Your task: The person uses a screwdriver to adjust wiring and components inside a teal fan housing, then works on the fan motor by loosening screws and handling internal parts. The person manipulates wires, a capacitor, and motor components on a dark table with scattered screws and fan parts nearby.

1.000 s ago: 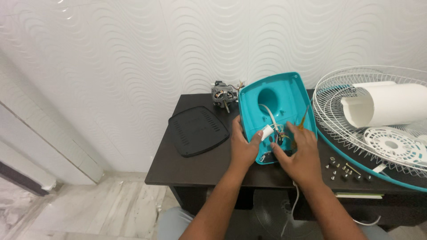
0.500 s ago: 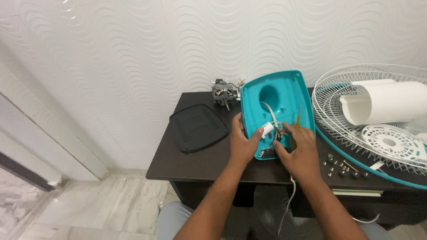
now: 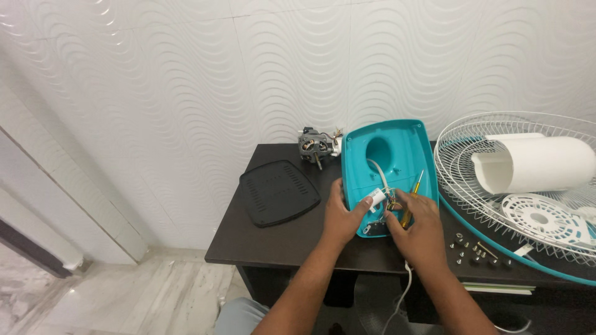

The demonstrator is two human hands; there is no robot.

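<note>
A teal plastic fan base shell (image 3: 397, 146) lies open side up on the dark table (image 3: 273, 242). My left hand (image 3: 343, 214) grips its left edge, thumb on a white cylindrical part (image 3: 376, 198) inside. My right hand (image 3: 422, 223) holds a yellow-handled screwdriver (image 3: 412, 197), its tip down among coloured wires (image 3: 391, 205) at the shell's near end. A white cord (image 3: 400, 298) hangs off the table's front edge.
A black vented cover (image 3: 277, 191) lies to the left. A small motor (image 3: 315, 145) sits behind the shell. On the right are a white wire fan grille (image 3: 490, 133), a white cylinder (image 3: 534, 162), a white disc (image 3: 543, 220) and several loose screws (image 3: 475, 252).
My head has shifted slightly, so the view has moved a little. Both hands stay at the wiring in the shell, with only small finger movements.
</note>
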